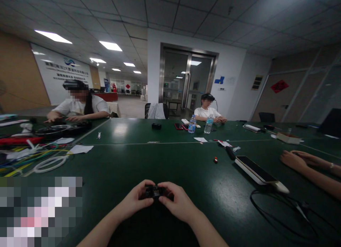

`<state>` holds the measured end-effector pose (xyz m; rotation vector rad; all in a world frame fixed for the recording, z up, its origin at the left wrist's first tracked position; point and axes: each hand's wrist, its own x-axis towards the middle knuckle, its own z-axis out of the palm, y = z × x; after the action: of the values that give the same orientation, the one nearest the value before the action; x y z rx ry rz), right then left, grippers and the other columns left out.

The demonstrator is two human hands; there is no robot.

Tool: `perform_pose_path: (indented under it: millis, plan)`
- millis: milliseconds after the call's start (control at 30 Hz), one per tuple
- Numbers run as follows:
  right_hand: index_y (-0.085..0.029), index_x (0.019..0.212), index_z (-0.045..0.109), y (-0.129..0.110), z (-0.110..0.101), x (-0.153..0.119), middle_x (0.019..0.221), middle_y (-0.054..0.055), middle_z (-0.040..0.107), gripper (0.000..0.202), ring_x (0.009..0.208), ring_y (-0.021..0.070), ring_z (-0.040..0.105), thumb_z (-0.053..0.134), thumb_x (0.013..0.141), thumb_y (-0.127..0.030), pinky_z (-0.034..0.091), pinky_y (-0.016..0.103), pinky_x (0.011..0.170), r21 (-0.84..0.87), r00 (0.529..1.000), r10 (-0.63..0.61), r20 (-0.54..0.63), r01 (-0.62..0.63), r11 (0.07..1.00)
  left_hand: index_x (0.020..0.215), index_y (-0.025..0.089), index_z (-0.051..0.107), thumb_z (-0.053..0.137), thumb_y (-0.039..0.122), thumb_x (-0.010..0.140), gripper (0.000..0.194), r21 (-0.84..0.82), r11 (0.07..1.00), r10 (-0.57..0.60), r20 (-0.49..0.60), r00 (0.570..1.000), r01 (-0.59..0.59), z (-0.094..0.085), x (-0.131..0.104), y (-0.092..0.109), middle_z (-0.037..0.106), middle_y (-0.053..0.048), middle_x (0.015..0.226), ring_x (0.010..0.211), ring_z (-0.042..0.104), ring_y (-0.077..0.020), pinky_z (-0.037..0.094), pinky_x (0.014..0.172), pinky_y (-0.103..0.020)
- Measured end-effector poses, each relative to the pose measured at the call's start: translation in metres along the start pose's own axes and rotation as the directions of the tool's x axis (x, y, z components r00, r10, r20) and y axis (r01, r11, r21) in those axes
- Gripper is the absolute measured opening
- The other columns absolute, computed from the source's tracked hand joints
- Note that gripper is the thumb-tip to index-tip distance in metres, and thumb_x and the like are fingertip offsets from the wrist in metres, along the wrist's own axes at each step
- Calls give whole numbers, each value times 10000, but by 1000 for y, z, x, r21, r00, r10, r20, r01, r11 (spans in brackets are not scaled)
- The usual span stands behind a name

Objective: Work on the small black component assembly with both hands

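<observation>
Between my two hands is a small black device [155,192] with a boxy shape; its exact kind does not show. My left hand [137,197] grips its left end between thumb and fingers. On the other end, my right hand [176,200] pinches it the same way. Both hands are close together, just above the near part of the dark green table [112,172]. My fingers cover much of the device's sides.
Cables and wires [50,163] lie at the left. A phone on a white block [255,170] and a black cable [279,222] are to the right, near another person's hands [295,162]. Water bottles [192,124] stand farther back. Two people sit across the table.
</observation>
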<state>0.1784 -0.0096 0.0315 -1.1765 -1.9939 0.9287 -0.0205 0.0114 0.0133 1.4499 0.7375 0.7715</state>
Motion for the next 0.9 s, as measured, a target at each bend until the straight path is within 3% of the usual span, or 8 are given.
perform_pose_path:
  millis: [300,567,900]
  plan:
    - [-281,1095,540,3,2,1,1016,12,604,336,869,169,571,546,761,-244,455,294,742,-7,1000,13,-4,-13,1000,1132,247,423,650,246,710,479,25,998,-50,-38,998,51,-3,-1,-4,600,-44,1050,973,566,-212,417,839,-367]
    - [-289,1108,528,2,1,0,1038,11,590,342,884,176,565,539,768,-251,452,300,745,-4,999,33,21,-33,999,989,207,504,672,283,676,363,72,994,-85,-34,996,88,3,-2,10,601,-34,958,888,571,-202,427,802,-361]
    - [-275,1089,541,6,4,1,1026,16,601,324,890,172,567,539,766,-257,449,303,770,2,1000,-1,2,1,1000,1008,211,502,664,305,681,377,83,996,-31,-33,999,34,-2,0,-3,592,-27,935,852,557,-188,418,756,-337]
